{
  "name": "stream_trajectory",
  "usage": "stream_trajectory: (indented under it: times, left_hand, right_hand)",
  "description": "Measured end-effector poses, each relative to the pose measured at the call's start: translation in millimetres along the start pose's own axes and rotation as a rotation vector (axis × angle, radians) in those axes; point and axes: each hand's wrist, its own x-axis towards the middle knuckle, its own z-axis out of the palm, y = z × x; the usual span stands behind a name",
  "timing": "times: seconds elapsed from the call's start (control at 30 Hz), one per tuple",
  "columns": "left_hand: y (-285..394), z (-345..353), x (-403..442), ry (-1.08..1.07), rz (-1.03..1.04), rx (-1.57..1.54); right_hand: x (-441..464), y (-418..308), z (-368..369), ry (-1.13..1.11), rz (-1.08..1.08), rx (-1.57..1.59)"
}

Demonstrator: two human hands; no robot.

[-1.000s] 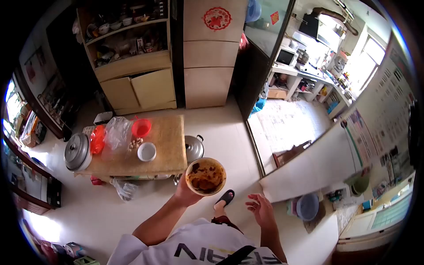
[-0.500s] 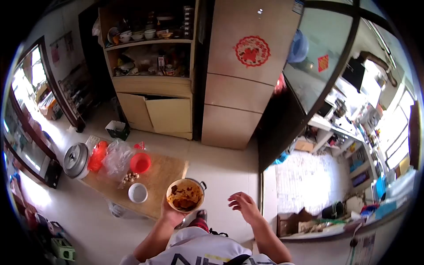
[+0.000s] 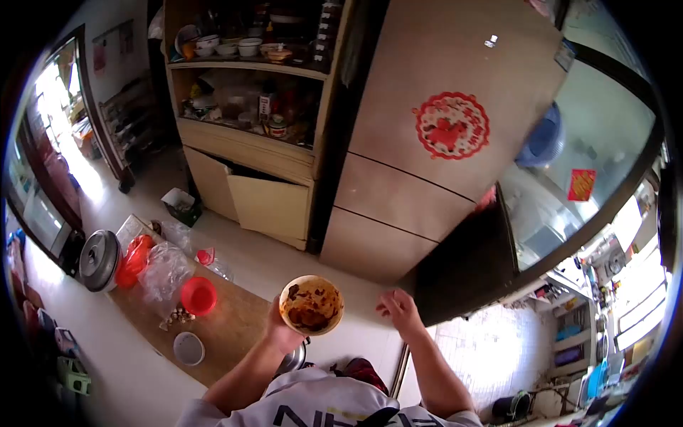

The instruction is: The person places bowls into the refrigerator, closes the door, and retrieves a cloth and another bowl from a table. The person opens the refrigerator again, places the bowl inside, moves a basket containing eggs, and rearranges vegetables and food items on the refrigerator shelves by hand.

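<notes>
My left hand [image 3: 283, 333] is closed round the side of a bowl [image 3: 340, 313] with a pale rim. Reddish-brown sauce or food [image 3: 311, 313] coats its inside, with darker lumps near the edge. Part of a metal pot [image 3: 293, 359] shows below that hand, mostly hidden by my forearm. My right hand [image 3: 400, 312] hangs in the air to the right of the bowl, apart from it. Its fingers are loosely bent, and I see nothing in them.
On the wooden table [image 3: 231, 324] are a white cup [image 3: 189, 349], a red bowl [image 3: 198, 296], clear plastic bags [image 3: 165, 270], an orange bag [image 3: 134, 262] and a lidded metal pot [image 3: 99, 260]. A refrigerator [image 3: 398, 185] and a cupboard [image 3: 267, 213] stand ahead; a kitchen doorway lies right.
My view has turned right and come closer to the refrigerator. The bowl has stayed in my left hand and moved off the metal pot. My right hand's fingers have curled a little.
</notes>
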Motion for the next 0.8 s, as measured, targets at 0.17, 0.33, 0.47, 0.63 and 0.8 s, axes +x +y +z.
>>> stream_trajectory:
  times: [0.17,0.33,0.47,0.63,0.8]
  left_hand:
    - [3.3,2.8,31.8,0.002,0.265,-0.01]
    - [-7.9,13.2,63.0,0.17,0.514,0.066]
    - [-27.7,30.8,91.5,0.296,0.637,-0.098]
    - [-48.5,55.6,124.0,0.363,0.771,-0.118]
    - [-70.8,45.9,125.8,0.417,0.819,-0.131]
  right_hand:
    - [170.7,-58.0,-8.5,-0.228,-0.24,-0.194]
    - [327.1,-128.5,8.5,-0.258,-0.664,-0.329]
    - [426.6,-172.3,12.1,-0.181,-0.986,-0.807]
    - [492.8,-186.5,22.2,-0.16,-0.748,-1.685]
    - [496.1,-180.2,42.8,-0.338,-0.594,-2.031]
